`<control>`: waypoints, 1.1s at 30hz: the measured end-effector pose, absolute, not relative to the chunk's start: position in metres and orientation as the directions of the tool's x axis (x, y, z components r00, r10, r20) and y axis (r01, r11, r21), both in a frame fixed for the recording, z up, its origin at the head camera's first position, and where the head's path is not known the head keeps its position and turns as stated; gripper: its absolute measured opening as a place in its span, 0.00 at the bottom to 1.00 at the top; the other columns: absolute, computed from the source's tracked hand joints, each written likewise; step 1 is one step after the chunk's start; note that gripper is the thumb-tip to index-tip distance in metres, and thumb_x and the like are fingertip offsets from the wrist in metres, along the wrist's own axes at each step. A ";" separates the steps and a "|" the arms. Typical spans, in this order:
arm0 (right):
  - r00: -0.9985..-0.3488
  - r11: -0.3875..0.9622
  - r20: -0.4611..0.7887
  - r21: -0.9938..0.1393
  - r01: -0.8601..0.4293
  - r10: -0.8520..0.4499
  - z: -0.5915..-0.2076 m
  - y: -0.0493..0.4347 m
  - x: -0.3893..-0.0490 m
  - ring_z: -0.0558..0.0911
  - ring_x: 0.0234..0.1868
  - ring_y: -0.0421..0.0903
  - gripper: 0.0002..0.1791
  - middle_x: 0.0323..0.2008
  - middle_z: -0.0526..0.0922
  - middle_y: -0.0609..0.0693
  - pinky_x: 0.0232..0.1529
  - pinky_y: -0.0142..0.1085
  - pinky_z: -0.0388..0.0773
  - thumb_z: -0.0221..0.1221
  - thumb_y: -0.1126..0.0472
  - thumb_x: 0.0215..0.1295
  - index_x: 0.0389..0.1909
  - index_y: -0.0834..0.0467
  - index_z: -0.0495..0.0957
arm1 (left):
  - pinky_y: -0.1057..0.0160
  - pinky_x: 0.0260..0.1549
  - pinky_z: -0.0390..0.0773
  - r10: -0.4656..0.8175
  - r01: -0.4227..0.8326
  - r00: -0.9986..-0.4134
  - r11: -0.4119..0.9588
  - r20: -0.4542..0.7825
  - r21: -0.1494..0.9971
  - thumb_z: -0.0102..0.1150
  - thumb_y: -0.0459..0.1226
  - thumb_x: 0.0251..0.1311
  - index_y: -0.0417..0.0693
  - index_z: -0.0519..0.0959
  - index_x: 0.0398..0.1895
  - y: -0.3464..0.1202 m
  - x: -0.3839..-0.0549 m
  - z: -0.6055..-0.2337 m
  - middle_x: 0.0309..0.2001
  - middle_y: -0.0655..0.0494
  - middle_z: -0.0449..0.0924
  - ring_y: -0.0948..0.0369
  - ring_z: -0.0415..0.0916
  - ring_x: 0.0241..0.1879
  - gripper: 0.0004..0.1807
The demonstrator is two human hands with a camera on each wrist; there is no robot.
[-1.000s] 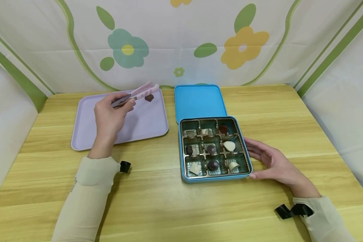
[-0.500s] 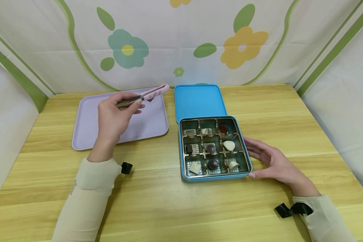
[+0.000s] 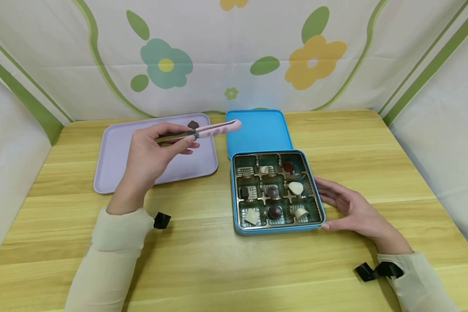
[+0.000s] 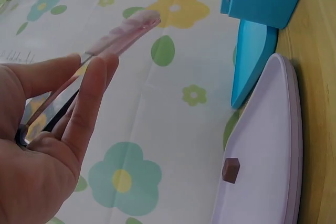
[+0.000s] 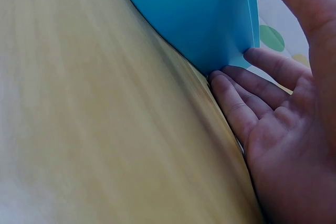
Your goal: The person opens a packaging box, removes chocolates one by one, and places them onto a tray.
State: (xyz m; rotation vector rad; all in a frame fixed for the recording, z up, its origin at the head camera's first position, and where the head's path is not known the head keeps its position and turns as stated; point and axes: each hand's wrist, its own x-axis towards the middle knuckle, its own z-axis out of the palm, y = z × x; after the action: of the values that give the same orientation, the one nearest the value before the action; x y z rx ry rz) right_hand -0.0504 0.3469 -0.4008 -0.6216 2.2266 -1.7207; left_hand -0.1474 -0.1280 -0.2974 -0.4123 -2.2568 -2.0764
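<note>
My left hand (image 3: 150, 149) holds a pair of tongs (image 3: 223, 128) with pink tips and dark metal arms, pinched between thumb and fingers. The tips are close together, and no chocolate shows between them. They overlap the blue lid (image 3: 257, 141) in the head view. Behind the tongs, a dark brown faceted chocolate (image 3: 193, 124) lies on the lilac tray (image 3: 117, 173). A blue tin (image 3: 281, 230) with a gold divided insert holds several white and dark chocolates. My right hand (image 3: 355, 212) touches the tin's right side with nearly straight fingers (image 5: 236, 103), its thumb at the near right corner.
The blue lid lies flat behind the tin, partly under or against its far edge. All stands on a wood-grain table (image 3: 218, 277). A white cloth (image 3: 218, 52) with printed flowers hangs at the table's far edge.
My left hand has moved right with the tongs, whose tips have gone from over the tray to over the blue lid and come closer together. The right hand has kept still.
</note>
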 end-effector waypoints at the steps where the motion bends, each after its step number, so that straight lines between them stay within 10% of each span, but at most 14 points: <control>1: -0.875 0.208 0.055 -0.962 -0.175 -0.481 -0.401 0.347 -0.050 0.74 0.76 0.32 0.57 0.82 0.67 0.42 0.73 0.24 0.72 0.71 0.85 0.53 0.84 0.67 0.55 | 0.60 0.43 0.93 0.177 0.230 -0.961 0.082 0.213 0.970 0.73 0.30 0.67 0.32 0.87 0.51 -0.128 -0.147 -0.297 0.46 0.52 0.92 0.60 0.93 0.39 0.13; 16: -0.876 0.211 0.065 -0.960 -0.186 -0.478 -0.402 0.347 -0.050 0.74 0.76 0.32 0.57 0.82 0.67 0.42 0.74 0.24 0.72 0.72 0.85 0.53 0.84 0.67 0.56 | 0.66 0.39 0.91 0.430 0.207 -0.901 0.315 0.055 0.926 0.79 0.37 0.62 0.50 0.91 0.50 -0.129 -0.137 -0.297 0.42 0.52 0.93 0.59 0.92 0.40 0.13; 33: -0.879 0.205 0.060 -0.963 -0.176 -0.472 -0.402 0.347 -0.050 0.74 0.75 0.33 0.56 0.81 0.68 0.41 0.73 0.24 0.72 0.71 0.85 0.53 0.83 0.67 0.56 | 0.65 0.38 0.89 0.623 0.447 -0.779 0.477 0.067 0.757 0.74 0.29 0.64 0.42 0.90 0.43 -0.101 -0.110 -0.277 0.38 0.54 0.92 0.63 0.89 0.37 0.07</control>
State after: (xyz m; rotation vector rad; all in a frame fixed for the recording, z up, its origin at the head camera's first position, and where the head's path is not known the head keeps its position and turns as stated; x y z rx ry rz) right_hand -0.0499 0.3468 -0.4017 -0.6161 2.2325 -1.7309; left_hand -0.1101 -0.1006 -0.2765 -1.0611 -2.8812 -1.3656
